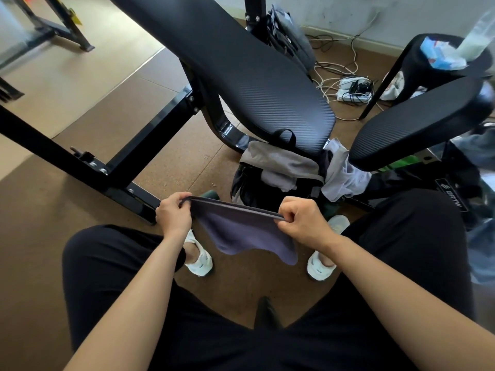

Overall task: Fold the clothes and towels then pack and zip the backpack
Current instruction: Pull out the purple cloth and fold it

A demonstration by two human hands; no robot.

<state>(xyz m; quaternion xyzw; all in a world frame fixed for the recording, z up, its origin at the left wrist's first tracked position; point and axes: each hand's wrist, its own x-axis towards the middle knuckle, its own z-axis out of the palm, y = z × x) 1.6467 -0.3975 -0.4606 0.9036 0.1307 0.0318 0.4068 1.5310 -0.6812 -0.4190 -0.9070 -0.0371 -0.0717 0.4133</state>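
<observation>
A purple-grey towel (pixel 241 234) hangs doubled between my knees. My left hand (pixel 172 212) pinches its upper left corner and my right hand (pixel 302 219) pinches the upper right corner, the top edge stretched between them. Just beyond, on the floor, stands the open black backpack (pixel 246 186) with a grey garment (pixel 281 163) bunched in its mouth. A pale lilac cloth (pixel 342 175) is draped beside it to the right, under the bench end.
A black padded bench (pixel 241 65) slants overhead on a steel frame (pixel 80 162). A second pad (pixel 417 121) sits right. Cables and a power strip (pixel 351 89) lie on the brown floor by the wall. A black bin (pixel 450 57) holds trash.
</observation>
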